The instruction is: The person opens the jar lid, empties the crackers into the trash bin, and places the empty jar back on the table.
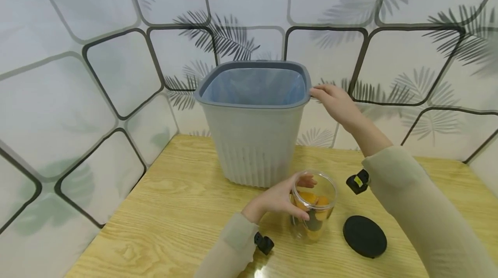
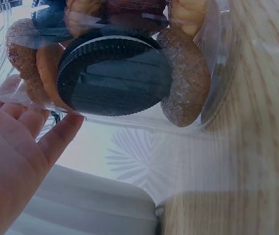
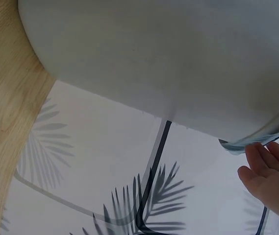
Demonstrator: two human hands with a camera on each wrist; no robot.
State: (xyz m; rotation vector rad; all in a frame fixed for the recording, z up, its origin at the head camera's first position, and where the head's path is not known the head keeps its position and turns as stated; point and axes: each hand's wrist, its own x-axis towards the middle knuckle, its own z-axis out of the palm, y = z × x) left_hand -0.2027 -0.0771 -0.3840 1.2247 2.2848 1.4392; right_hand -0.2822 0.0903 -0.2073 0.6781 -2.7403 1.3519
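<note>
A clear plastic jar (image 1: 314,209) of cookies is gripped by my left hand (image 1: 281,198), the thumb on the near side and the fingers behind. It has no lid on, and its base is at the tabletop. Inside, a dark sandwich cookie (image 2: 117,78) and several brown and orange cookies show through the wall. My right hand (image 1: 335,104) touches the right rim of a tall pale grey bin (image 1: 254,139), fingertips at the edge and thumb apart. A bluish liner (image 1: 253,85) covers the inside of the bin. In the right wrist view, a bit of liner (image 3: 237,148) shows beside the fingertips.
A round black lid (image 1: 365,236) lies on the wooden table (image 1: 175,209) right of the jar. Behind the bin hangs a patterned curtain or wall covering (image 1: 327,53). Small black devices (image 1: 358,182) are on both wrists.
</note>
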